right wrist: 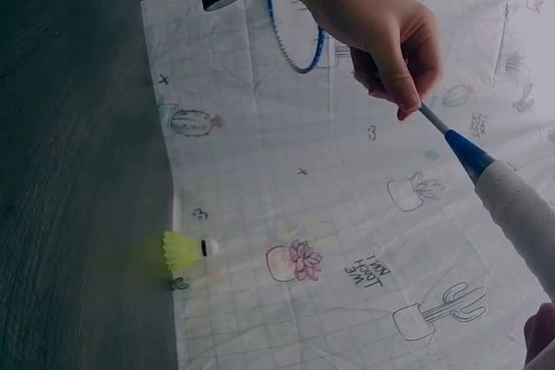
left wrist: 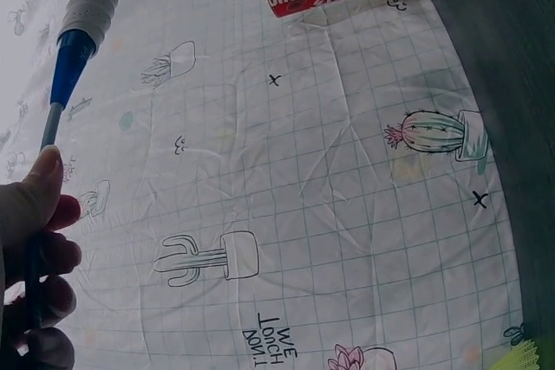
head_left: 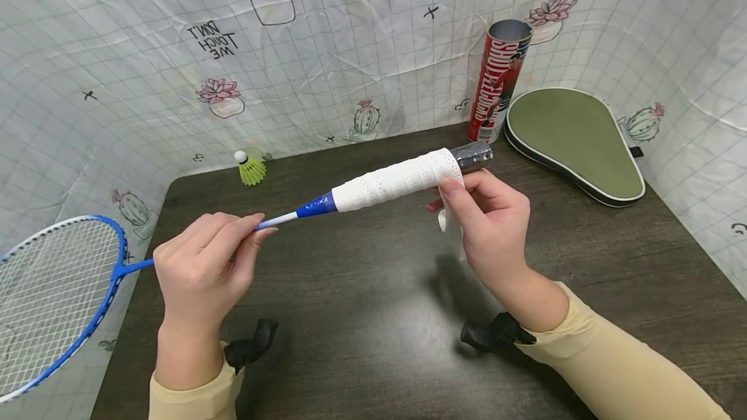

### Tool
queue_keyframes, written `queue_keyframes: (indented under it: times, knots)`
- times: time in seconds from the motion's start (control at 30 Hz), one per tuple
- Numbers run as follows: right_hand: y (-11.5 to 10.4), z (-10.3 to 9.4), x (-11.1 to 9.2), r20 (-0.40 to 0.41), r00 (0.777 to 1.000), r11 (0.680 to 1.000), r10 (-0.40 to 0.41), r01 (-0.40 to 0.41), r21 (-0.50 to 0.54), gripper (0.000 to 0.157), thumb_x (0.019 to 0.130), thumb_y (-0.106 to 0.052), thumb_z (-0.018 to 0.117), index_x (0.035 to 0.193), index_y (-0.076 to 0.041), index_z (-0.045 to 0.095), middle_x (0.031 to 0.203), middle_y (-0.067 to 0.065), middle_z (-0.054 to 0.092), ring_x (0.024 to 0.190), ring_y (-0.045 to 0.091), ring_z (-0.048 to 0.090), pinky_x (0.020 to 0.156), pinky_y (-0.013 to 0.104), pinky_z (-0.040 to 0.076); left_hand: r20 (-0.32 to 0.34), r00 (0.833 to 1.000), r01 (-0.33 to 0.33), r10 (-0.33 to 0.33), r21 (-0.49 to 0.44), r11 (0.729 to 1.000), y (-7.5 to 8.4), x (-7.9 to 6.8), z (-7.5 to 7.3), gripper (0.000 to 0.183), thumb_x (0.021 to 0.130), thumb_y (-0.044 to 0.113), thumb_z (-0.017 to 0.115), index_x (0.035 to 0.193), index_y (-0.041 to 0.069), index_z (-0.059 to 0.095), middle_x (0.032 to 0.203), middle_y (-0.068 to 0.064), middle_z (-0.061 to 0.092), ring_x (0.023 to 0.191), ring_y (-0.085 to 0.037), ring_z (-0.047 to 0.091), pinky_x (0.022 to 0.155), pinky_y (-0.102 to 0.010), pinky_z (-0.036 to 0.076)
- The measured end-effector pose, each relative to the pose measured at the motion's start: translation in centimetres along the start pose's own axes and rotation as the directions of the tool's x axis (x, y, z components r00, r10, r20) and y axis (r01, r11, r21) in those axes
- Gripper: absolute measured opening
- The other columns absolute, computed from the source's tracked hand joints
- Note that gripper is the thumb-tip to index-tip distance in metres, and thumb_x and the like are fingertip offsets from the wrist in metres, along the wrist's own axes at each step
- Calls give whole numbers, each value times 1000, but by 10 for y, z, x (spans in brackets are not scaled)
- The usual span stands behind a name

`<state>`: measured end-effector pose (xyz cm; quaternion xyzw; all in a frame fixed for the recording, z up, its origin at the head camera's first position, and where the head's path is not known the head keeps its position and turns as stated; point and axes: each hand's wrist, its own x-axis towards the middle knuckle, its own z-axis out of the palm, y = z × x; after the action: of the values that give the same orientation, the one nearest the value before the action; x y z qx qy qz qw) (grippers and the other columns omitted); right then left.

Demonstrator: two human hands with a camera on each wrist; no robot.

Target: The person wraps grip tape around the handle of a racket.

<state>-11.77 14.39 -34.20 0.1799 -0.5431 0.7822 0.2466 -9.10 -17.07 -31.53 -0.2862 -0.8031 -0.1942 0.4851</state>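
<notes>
A blue and white badminton racket (head_left: 315,205) is held above the table, its strung head off to the left. My left hand (head_left: 204,264) grips the thin shaft just past the blue cone. White perforated grip tape (head_left: 397,181) is wound round most of the handle, while the dark butt end (head_left: 474,155) shows bare. Thumb and fingers of my right hand (head_left: 496,225) pinch the tape near that end, and a loose strip (head_left: 443,219) hangs below them. The left wrist view shows the left fingers (left wrist: 43,179) curled about the shaft.
At the back of the dark table (head_left: 350,316) stands an open red shuttlecock tube (head_left: 496,83). Right of it lies a green paddle-shaped case (head_left: 572,141). A yellow shuttlecock (head_left: 251,168) sits at the back left. Patterned cloth (head_left: 350,50) hangs round the table's back and sides.
</notes>
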Motion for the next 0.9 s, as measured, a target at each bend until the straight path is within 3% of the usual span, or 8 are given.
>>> queue_keyframes:
  times: [0.13, 0.37, 0.53, 0.63, 0.9]
  knots:
    - [1, 0, 1, 12, 1000, 1000, 5, -5, 0, 17, 95, 4, 68, 78, 9, 66, 71, 4, 68, 58, 15, 65, 60, 28, 58, 2, 1000, 16, -16, 17, 1000, 1, 0, 0, 30, 99, 28, 73, 88, 1, 81, 72, -11, 72, 58, -29, 61, 51, -42, 46]
    - [2, 0, -1, -4, 1000, 999, -5, 5, -39, 16, 95, 8, 63, 82, 1, 69, 81, 4, 73, 72, 15, 73, 64, 22, 53, 0, 1000, -15, 15, 8, 1000, 1, 1, 0, 35, 100, 30, 70, 84, 0, 78, 65, -8, 65, 48, -23, 53, 43, -36, 39]
    - [2, 1, 1, -22, 999, 999, -29, 29, -22, 24, 94, 4, 70, 73, 11, 61, 74, 5, 73, 62, 13, 66, 59, 22, 49, 6, 999, -37, 37, -30, 999, 0, 2, -1, 33, 100, 29, 71, 85, 0, 78, 63, -6, 64, 45, -17, 49, 40, -31, 35]
    - [1, 1, 1, -26, 999, 998, -28, 26, -49, 28, 94, 0, 72, 71, 10, 60, 71, 5, 72, 57, 11, 62, 58, 22, 48, 11, 999, -35, 36, -42, 998, 0, 2, -2, 30, 100, 28, 71, 87, 2, 80, 65, -5, 68, 46, -18, 55, 42, -33, 40]
    - [-1, 0, 0, 12, 1000, 1000, -15, 15, -7, 15, 94, 8, 63, 78, 7, 63, 69, 2, 65, 66, 16, 71, 61, 24, 53, -33, 999, -24, 24, -6, 1000, -1, 3, -1, 29, 98, 29, 73, 86, 4, 81, 68, -5, 71, 47, -22, 55, 45, -37, 41]
